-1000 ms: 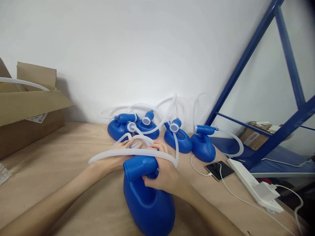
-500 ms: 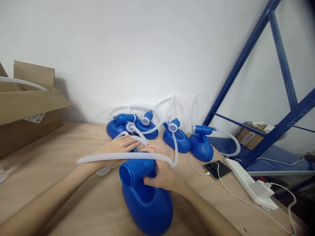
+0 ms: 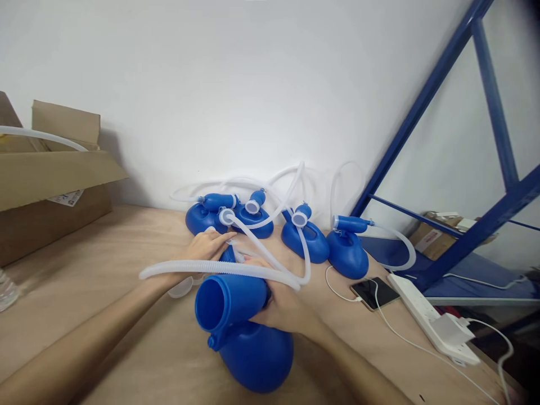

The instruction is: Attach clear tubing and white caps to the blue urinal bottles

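A blue plastic bottle (image 3: 257,357) with a wide open mouth stands tilted before me, its mouth facing left toward me. My right hand (image 3: 287,306) is wrapped round its neck and handle. Behind the neck, my left hand (image 3: 206,247) pinches at a small whitish piece beside a blue part; the hose and bottle partly hide it. A ribbed translucent hose (image 3: 211,269) runs across in front of both wrists. A clear round cap (image 3: 181,288) lies by my left wrist.
Several blue bottles (image 3: 306,242) with hoses stand along the wall. An open cardboard box (image 3: 54,219) is at left. At right are a phone (image 3: 374,292), a white power strip (image 3: 434,320) and a blue metal frame (image 3: 447,242).
The bottle has turned and tilted, so its mouth appears larger and nearer. My left hand has shifted slightly left, its fingers now more bunched. The view has moved a little.
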Demonstrator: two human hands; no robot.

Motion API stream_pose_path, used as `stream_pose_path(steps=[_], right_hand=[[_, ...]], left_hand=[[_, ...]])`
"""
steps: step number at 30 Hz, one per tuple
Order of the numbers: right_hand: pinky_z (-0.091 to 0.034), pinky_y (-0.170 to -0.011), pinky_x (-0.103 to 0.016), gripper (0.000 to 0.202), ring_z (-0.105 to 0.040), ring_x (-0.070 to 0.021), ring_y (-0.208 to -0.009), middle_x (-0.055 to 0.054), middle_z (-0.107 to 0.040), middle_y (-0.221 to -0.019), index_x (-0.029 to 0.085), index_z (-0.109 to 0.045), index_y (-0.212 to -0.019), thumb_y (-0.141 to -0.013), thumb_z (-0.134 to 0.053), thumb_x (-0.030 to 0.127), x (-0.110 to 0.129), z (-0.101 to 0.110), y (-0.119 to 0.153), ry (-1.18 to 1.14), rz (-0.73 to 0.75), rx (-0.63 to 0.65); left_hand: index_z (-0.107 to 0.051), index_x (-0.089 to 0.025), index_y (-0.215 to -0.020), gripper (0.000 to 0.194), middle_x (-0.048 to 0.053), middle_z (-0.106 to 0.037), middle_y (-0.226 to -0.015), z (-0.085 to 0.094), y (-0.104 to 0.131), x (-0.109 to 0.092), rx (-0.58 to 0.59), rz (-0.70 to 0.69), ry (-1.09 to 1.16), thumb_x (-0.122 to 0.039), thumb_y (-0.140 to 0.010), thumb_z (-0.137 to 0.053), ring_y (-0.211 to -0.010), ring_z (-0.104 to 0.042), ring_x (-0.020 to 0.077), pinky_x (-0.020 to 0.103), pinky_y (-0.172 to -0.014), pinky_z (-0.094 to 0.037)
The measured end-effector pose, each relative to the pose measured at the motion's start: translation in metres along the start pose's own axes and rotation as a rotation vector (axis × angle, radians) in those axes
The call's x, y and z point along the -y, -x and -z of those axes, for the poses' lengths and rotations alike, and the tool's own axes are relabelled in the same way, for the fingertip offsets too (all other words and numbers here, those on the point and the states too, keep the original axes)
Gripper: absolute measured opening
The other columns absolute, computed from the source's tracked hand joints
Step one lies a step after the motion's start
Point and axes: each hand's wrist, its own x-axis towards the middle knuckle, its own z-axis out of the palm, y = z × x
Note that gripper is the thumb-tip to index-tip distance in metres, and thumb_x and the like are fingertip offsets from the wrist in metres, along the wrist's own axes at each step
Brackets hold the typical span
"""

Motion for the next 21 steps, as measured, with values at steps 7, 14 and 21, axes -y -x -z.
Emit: stream_pose_path(steps=[7, 14, 21], right_hand=[[-0.038, -0.125, -0.054, 0.076, -0.044, -0.0345, -0.151, -0.016, -0.049, -0.158, 0.023, -0.056, -0.144, -0.075, -0.086, 0.035, -0.015, -0.003, 0.006, 0.034, 0.078, 0.026], [-0.038, -0.124, -0.052, 0.083, -0.045, -0.0331, -0.150, -0.011, -0.056, -0.152, 0.028, -0.053, -0.147, -0.072, -0.087, 0.030, -0.019, 0.000, 0.000, -0.012, 0.124, 0.035], [-0.036, -0.125, -0.056, 0.081, -0.048, -0.0358, -0.147, -0.013, -0.056, -0.153, 0.026, -0.056, -0.145, -0.072, -0.087, 0.035, -0.026, 0.003, -0.003, 0.018, 0.053, 0.022]], left_hand=[[-0.069, -0.020, -0.130, 0.046, 0.011, -0.080, -0.101, 0.007, -0.003, 0.006, -0.038, 0.286, 0.183, -0.036, -0.107, -0.033, -0.090, -0.075, 0.0284, 0.035, -0.080, -0.055], [-0.067, -0.017, -0.131, 0.045, 0.017, -0.071, -0.128, 0.021, -0.012, 0.041, -0.179, 0.273, 0.129, -0.043, -0.102, -0.046, -0.121, -0.065, 0.0335, 0.046, -0.104, -0.050], [-0.069, -0.017, -0.090, 0.041, 0.007, -0.068, -0.077, 0.049, 0.002, 0.060, 0.036, 0.555, 0.216, -0.057, -0.092, -0.059, -0.071, -0.063, 0.0251, 0.032, -0.065, -0.046]])
